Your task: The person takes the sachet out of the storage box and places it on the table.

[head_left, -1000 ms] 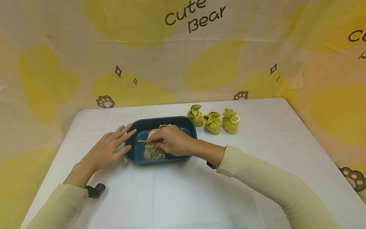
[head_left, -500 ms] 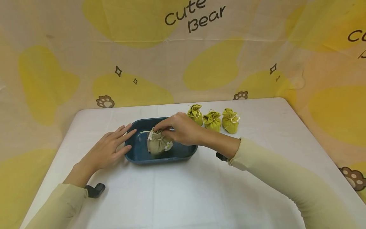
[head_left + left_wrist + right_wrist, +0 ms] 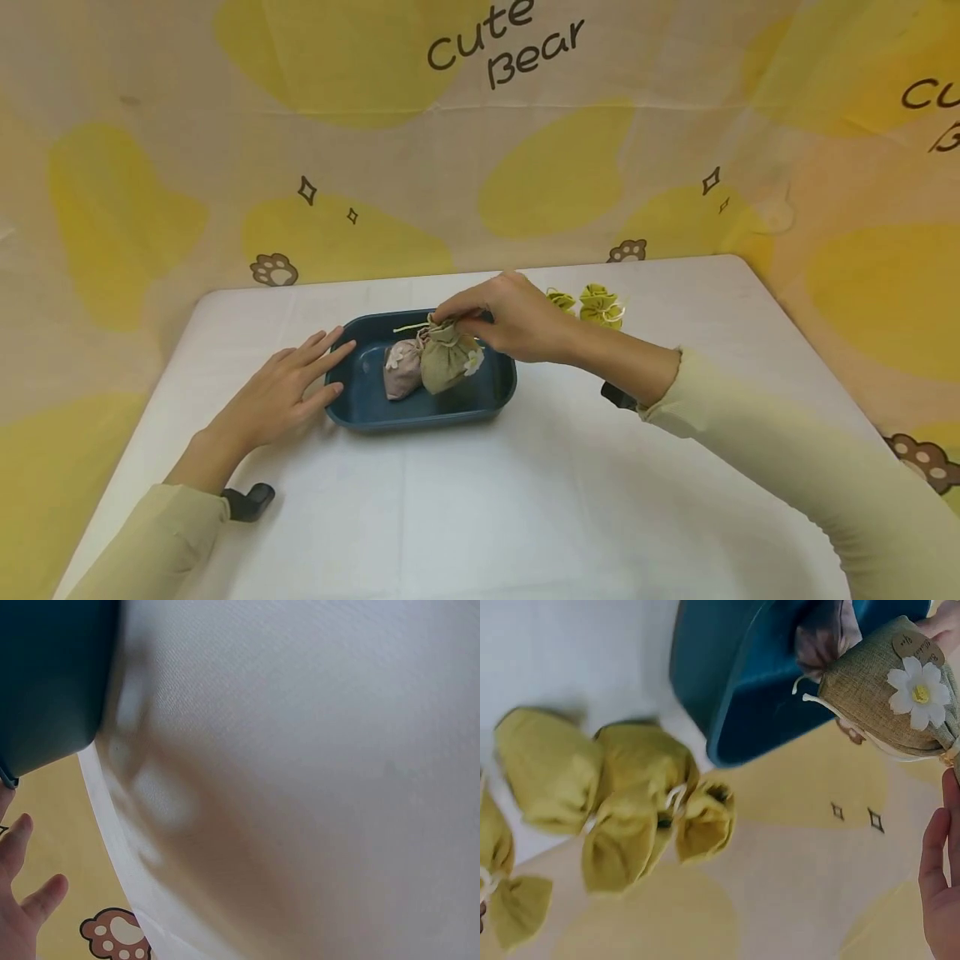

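My right hand (image 3: 517, 321) pinches the gathered neck of a greenish-tan drawstring pouch (image 3: 445, 363), held up over the blue basin (image 3: 420, 423). A white daisy and a round brown tag show on this pouch (image 3: 877, 697) in the right wrist view. Beside it, a pinkish drawstring pouch (image 3: 402, 368) with a white flower sits inside the basin. My left hand (image 3: 281, 392) lies with spread, straight fingers against the basin's left rim. Only some fingers (image 3: 43, 898) of it show in the left wrist view, near the basin's corner.
Yellow-green drawstring pouches (image 3: 600, 307) stand behind the right forearm, partly hidden by it in the head view; several parts of them (image 3: 551, 769) show in the right wrist view. A white table (image 3: 450, 517) carries everything. A printed cloth (image 3: 405, 167) hangs behind the table.
My right hand has lifted the greenish-tan pouch from the basin floor and moved it right and upward. The pinkish pouch has come into fuller view. My left hand has stayed at the rim.
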The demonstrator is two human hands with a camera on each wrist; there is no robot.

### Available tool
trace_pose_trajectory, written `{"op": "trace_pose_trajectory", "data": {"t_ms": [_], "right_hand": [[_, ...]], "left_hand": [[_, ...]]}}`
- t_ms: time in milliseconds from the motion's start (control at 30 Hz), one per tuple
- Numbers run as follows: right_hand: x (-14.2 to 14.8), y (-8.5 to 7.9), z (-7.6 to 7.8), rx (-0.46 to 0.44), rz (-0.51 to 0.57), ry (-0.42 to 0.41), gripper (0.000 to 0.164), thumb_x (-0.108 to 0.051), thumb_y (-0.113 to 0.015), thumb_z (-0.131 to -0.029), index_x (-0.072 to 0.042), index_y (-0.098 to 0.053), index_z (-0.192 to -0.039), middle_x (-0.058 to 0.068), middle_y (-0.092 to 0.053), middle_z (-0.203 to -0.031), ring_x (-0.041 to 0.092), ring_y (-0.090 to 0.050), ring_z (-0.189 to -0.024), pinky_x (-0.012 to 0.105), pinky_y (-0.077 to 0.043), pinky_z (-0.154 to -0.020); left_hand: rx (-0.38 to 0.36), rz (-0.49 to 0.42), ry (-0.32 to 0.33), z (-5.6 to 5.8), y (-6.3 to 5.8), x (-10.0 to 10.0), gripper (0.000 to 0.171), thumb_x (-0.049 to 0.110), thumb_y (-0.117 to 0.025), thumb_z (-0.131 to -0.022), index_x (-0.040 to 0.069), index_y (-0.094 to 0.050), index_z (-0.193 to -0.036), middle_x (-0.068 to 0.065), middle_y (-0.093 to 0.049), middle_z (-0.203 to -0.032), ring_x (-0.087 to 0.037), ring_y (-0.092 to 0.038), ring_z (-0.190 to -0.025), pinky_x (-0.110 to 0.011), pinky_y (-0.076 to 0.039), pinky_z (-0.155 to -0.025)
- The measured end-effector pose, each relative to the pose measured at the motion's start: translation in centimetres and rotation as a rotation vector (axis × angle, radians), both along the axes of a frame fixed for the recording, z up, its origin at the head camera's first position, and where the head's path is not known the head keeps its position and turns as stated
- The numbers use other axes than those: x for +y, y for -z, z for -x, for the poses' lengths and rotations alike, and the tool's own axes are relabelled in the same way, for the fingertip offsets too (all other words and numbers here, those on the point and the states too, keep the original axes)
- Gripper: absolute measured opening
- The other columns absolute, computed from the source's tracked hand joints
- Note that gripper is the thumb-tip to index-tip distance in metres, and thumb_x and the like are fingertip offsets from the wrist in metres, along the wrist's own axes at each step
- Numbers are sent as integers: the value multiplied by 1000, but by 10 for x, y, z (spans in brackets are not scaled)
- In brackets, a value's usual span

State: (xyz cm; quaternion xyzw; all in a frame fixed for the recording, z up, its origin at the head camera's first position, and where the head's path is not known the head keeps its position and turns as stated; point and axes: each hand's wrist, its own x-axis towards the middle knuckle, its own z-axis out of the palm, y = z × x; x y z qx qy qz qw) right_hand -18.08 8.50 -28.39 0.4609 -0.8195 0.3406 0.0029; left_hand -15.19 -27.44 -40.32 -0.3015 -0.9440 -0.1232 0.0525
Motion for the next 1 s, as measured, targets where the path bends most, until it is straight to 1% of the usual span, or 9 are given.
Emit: {"op": "trace_pose_trajectory", "data": {"t_ms": [233,433,633,733,867,1000], "right_hand": [[26,-9,1,-15,-34,83,26,2,-72,-89,-8,-77,-112,0,-75,-108,12,-70,-102,29,-56,-84],[52,-12,2,5,-37,126,27,3,-73,-87,-10,-77,-111,-1,-76,-106,13,-71,-99,32,-57,-81],[77,-8,4,16,-50,180,29,5,-74,-85,-8,-77,-111,1,-76,-104,15,-72,-96,33,-57,-80],[88,-5,4,9,-59,203,28,4,-73,-86,-8,-77,-112,3,-76,-104,16,-72,-97,35,-58,-81],[97,-2,5,-14,-72,230,27,4,-73,-87,-6,-77,-112,6,-76,-106,19,-72,-98,37,-58,-81],[103,6,4,-35,-74,237,29,6,-74,-85,-5,-76,-111,7,-75,-106,21,-72,-99,36,-59,-81]], "left_hand": [[6,-1,1,-1,-1,0,60,33,-57,-100,16,-39,-155,-12,-31,-161,-43,-34,-142,-60,-32,-106],[6,3,-1,-1,-1,-1,60,33,-57,-100,16,-38,-155,-11,-31,-161,-42,-34,-143,-60,-32,-106],[3,6,1,-1,-1,0,60,35,-56,-101,16,-38,-155,-11,-30,-161,-42,-33,-143,-61,-32,-106],[2,7,3,0,-1,0,60,35,-55,-101,16,-38,-155,-11,-30,-161,-42,-33,-143,-61,-32,-106],[2,6,2,0,-1,0,60,35,-56,-101,16,-39,-155,-11,-30,-161,-43,-33,-143,-61,-32,-106],[1,5,-4,0,0,0,60,35,-57,-100,16,-39,-155,-10,-30,-161,-43,-33,-143,-61,-32,-106]]}}
